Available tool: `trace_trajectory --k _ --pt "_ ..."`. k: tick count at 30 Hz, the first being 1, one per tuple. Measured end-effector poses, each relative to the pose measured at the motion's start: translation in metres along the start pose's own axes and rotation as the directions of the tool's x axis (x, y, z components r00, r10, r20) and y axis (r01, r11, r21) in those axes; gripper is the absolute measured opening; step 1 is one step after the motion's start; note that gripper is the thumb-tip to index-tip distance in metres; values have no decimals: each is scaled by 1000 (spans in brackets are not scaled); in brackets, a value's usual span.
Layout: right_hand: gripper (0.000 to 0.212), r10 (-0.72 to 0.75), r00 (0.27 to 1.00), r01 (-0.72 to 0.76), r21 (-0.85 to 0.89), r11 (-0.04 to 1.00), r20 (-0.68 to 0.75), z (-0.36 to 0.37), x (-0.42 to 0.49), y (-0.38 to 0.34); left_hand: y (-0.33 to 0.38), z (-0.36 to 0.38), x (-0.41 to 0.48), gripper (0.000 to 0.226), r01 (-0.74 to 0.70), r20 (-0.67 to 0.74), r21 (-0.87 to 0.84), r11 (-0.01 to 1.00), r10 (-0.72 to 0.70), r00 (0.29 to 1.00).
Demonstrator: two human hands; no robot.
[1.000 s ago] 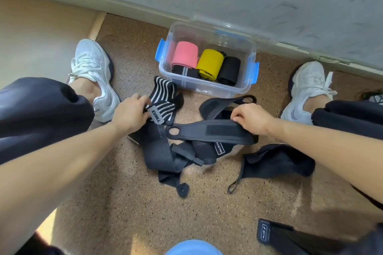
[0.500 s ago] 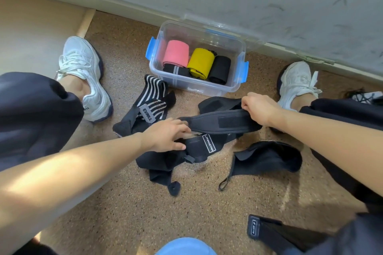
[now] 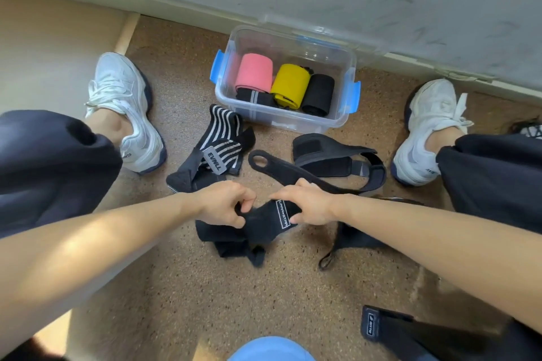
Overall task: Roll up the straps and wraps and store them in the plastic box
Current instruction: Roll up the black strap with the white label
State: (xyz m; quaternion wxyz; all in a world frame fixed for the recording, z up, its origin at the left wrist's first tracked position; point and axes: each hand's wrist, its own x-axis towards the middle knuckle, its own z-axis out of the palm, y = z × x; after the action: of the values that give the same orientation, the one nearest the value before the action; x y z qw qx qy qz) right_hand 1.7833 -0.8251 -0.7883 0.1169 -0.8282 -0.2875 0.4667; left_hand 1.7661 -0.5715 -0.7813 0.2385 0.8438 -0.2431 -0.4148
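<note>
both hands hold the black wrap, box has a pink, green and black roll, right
Not green: the head view shows a yellow roll between the pink roll and black roll in the box. Both the left hand and right hand hold the black wrap.

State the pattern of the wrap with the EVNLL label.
The wrap is black with white lengthwise stripes, clearest in the head view.

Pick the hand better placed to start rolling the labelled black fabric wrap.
Left hand, probably: it pinches the black fabric wrap at its bunched end; the right hand grips by the label, steadying.
</note>
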Motion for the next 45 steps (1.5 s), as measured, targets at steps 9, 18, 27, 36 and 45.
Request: trace_trajectory --k 9,18,27,36,45 --pt "14 135 990 -123 196 973 -47 -4 -6 32 -40 -20 -12 25 152 -166 -260 954 -199 966" --pt "9 147 948 -52 320 946 -282 -84 -22 15 -43 -28 -16 14 87 -276 5 996 -82 958" --pt "27 219 928 208 907 367 -302 -107 -16 -14 -75 -36 -67 83 64 -69 773 631 -16 997" --pt "10 138 958 95 731 675 -252 -96 -13 -32 -71 -45 -48 64 189 -216 609 770 -68 974" --pt "10 265 959 -46 864 502 -103 -41 12 -31 -42 -26 -11 33 235 -451 -16 972 -216 866"
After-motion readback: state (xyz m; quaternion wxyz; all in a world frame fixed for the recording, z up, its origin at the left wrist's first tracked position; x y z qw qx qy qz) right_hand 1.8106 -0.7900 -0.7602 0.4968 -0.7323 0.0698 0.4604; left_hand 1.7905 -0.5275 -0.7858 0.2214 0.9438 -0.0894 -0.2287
